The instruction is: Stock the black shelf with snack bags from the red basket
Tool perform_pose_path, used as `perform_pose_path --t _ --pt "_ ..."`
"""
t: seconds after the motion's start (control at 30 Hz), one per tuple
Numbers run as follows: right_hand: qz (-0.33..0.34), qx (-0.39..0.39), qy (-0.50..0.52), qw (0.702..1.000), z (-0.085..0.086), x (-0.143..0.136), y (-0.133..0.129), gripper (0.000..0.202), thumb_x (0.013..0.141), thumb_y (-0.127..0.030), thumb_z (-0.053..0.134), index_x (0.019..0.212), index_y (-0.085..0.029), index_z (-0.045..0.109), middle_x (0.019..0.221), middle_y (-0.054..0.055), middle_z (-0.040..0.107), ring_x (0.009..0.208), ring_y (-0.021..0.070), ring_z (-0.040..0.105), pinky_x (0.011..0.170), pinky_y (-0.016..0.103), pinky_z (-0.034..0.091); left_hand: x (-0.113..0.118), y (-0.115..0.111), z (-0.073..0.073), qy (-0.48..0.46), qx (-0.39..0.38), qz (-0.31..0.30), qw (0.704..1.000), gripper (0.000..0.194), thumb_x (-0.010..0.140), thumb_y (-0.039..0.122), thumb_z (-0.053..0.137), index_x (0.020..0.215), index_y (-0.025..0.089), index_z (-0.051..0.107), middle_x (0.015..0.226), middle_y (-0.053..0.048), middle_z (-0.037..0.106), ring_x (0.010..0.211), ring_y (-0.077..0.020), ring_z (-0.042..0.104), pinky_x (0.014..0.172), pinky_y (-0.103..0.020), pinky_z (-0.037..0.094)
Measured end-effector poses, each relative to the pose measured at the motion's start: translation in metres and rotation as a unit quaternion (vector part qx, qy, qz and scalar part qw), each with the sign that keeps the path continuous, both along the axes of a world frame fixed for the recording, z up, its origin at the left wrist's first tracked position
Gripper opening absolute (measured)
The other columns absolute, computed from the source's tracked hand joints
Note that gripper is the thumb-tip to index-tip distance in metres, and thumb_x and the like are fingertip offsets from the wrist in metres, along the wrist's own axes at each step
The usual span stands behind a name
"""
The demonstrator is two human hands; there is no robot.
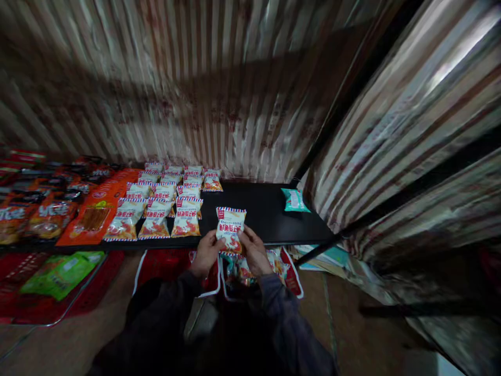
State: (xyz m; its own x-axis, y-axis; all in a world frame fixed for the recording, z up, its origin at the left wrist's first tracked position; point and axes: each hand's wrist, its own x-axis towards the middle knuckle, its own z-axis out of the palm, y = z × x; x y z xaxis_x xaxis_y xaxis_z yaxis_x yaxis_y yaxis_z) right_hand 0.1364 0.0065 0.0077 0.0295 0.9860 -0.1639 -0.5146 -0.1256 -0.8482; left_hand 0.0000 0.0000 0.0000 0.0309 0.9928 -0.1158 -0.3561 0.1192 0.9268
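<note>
Between both hands I hold a small white snack bag [230,230] with red lettering and a striped top edge, above the front edge of a black shelf [262,224]. My left hand [206,253] pinches its lower left side. On its right side, my right hand [254,250] grips with the thumb across the front. To the left, matching snack bags [157,209] stand in several rows on the shelf. The nearest one [187,216] is close to my left hand.
A teal packet [295,200] lies at the shelf's right end. Orange packets [96,209] fill the left side. Under the front edge are red baskets [136,271] [294,277], one holding packets. Green bags [62,274] lie at lower left. A black post [324,249] slants on the right.
</note>
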Motion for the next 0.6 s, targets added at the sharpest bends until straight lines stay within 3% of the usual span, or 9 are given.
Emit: perform_pose_path --t 0.17,0.33,0.6 --pt "-0.010 -0.005 -0.007 1.000 0.001 -0.001 0.012 0.056 0.060 -0.032 0.080 0.111 -0.020 0.060 0.088 0.003 0.074 0.080 0.0174 0.068 0.076 0.029 0.052 0.002 0.022 0.005 0.009 0.023 0.030 0.999 0.041 0.064 0.034 0.073 0.097 0.013 0.061 0.099 -0.011 0.070 0.097 -0.0236 0.064 0.092 -0.040 0.046" --pt "-0.010 -0.028 -0.034 0.999 -0.001 -0.002 0.031 0.056 0.058 -0.032 0.080 0.110 -0.019 0.061 0.086 0.003 0.073 0.077 0.0174 0.067 0.070 0.028 0.051 0.003 0.045 0.008 0.043 0.019 0.050 0.998 0.045 0.070 0.032 0.070 0.108 0.013 0.056 0.099 -0.011 0.070 0.094 -0.0211 0.065 0.088 -0.037 0.049" --pt "-0.036 0.016 -0.038 0.999 -0.006 -0.010 0.074 0.052 0.056 -0.029 0.079 0.104 -0.016 0.063 0.087 0.004 0.073 0.077 0.0177 0.067 0.077 0.031 0.052 0.007 0.077 0.001 0.193 0.069 0.116 0.972 0.035 0.080 0.027 0.057 0.113 0.016 0.054 0.106 -0.010 0.068 0.090 -0.0173 0.065 0.083 -0.031 0.051"
